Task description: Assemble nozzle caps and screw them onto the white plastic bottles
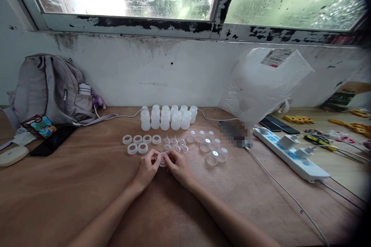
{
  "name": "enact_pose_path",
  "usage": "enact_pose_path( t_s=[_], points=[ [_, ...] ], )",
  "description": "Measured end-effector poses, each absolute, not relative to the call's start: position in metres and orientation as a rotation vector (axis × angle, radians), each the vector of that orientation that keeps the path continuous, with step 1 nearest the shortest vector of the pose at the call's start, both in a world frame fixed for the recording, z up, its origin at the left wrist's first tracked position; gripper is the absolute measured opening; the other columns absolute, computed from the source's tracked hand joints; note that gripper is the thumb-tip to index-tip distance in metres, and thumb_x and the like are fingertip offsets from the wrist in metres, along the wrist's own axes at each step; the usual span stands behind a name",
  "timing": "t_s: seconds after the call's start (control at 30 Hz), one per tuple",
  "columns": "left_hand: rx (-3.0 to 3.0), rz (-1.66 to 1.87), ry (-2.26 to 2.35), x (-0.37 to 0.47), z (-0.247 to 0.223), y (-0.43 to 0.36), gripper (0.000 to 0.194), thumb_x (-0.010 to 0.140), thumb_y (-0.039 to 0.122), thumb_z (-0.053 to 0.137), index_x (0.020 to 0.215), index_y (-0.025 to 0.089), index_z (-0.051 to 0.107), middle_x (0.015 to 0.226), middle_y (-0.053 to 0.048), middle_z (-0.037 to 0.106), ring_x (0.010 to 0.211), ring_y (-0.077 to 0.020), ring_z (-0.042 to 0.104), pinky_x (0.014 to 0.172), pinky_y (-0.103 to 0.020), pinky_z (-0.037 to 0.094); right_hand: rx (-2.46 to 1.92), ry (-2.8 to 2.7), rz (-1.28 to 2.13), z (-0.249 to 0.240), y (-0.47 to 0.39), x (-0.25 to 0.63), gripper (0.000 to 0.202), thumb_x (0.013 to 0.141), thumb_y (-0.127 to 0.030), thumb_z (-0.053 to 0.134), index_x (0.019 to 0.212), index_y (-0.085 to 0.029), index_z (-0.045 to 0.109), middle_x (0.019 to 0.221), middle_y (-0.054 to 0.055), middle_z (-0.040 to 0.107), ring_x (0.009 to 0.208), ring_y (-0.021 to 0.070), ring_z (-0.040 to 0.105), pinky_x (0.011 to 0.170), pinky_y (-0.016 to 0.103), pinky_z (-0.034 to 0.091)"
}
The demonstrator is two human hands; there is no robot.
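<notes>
Both my hands meet at the middle of the table, fingers pinched round a small clear bottle ring (162, 161). My left hand (148, 166) grips its left side and my right hand (177, 166) its right; the fingertips hide much of it, so whether a nipple sits inside I cannot tell. Just beyond lie clear bottle nipples (176, 148) in two rows. Left of these are several translucent collar rings (132, 149). To the right, clear dome caps (211, 158) lie grouped. Behind them, white translucent bottles (165, 117) stand upright, one topped with a clear cap (144, 109).
A white power strip (290, 154) with chargers and cables lies right, near phones (278, 124) and yellow tools (352, 126). A plastic bag (261, 81) leans on the wall. At left are a grey backpack (52, 88), a black phone (53, 141) and a white case (13, 156).
</notes>
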State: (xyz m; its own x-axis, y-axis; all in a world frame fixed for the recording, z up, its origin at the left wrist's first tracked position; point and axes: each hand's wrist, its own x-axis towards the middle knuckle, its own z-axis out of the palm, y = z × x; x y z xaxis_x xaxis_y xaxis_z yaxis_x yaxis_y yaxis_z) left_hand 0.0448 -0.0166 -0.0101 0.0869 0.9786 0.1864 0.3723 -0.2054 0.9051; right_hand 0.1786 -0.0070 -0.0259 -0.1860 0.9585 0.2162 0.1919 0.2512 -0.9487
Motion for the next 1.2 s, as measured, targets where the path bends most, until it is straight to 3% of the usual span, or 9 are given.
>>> enact_pose_path(
  t_s=[0.33, 0.6, 0.83, 0.97, 1.2],
  points=[
    [1.766, 1.109, 1.311, 0.042, -0.015, -0.015, 0.018, 0.079, 0.033, 0.045, 0.076, 0.017, 0.053, 0.067, -0.002, 0.063, 0.059, -0.0145, 0.06, 0.054, -0.021, 0.043, -1.07, -1.534, 1.187, -0.024, -0.007, 0.18, 0.021, 0.078, -0.037, 0.05, 0.072, -0.016, 0.049, 0.05, -0.004, 0.05, 0.037, 0.0073, 0.047, 0.035, 0.017, 0.037],
    [1.878, 1.044, 1.343, 0.037, -0.018, -0.012, 0.013, 0.077, 0.03, 0.046, 0.074, 0.018, 0.05, 0.059, 0.0, 0.06, 0.053, -0.0133, 0.057, 0.049, -0.021, 0.04, -1.084, -1.58, 1.157, -0.021, -0.01, 0.18, 0.012, 0.077, -0.028, 0.049, 0.072, -0.018, 0.047, 0.053, -0.004, 0.05, 0.04, 0.0082, 0.048, 0.037, 0.019, 0.038],
    [1.951, 1.042, 1.363, 0.038, -0.016, -0.014, 0.009, 0.076, 0.028, 0.047, 0.078, 0.019, 0.048, 0.06, 0.001, 0.058, 0.051, -0.0122, 0.055, 0.048, -0.02, 0.037, -1.127, -1.662, 0.982, -0.017, -0.009, 0.18, 0.003, 0.07, -0.015, 0.048, 0.072, -0.017, 0.049, 0.056, -0.004, 0.049, 0.048, 0.0084, 0.045, 0.045, 0.019, 0.036],
    [2.058, 0.984, 1.428, 0.039, -0.019, -0.014, 0.009, 0.078, 0.028, 0.044, 0.078, 0.02, 0.048, 0.058, 0.002, 0.057, 0.05, -0.0126, 0.053, 0.048, -0.021, 0.036, -1.12, -1.676, 0.884, -0.016, -0.009, 0.179, 0.005, 0.067, -0.012, 0.048, 0.066, -0.017, 0.046, 0.057, -0.004, 0.048, 0.05, 0.0081, 0.042, 0.047, 0.019, 0.034],
    [2.187, 0.86, 1.51, 0.036, -0.017, -0.014, 0.009, 0.076, 0.028, 0.045, 0.083, 0.022, 0.045, 0.066, 0.001, 0.061, 0.061, -0.0148, 0.059, 0.055, -0.022, 0.037, -1.063, -1.855, 0.767, -0.023, -0.01, 0.182, 0.011, 0.066, -0.01, 0.044, 0.073, -0.018, 0.045, 0.058, -0.004, 0.048, 0.05, 0.0085, 0.042, 0.049, 0.018, 0.032]
  ],
)
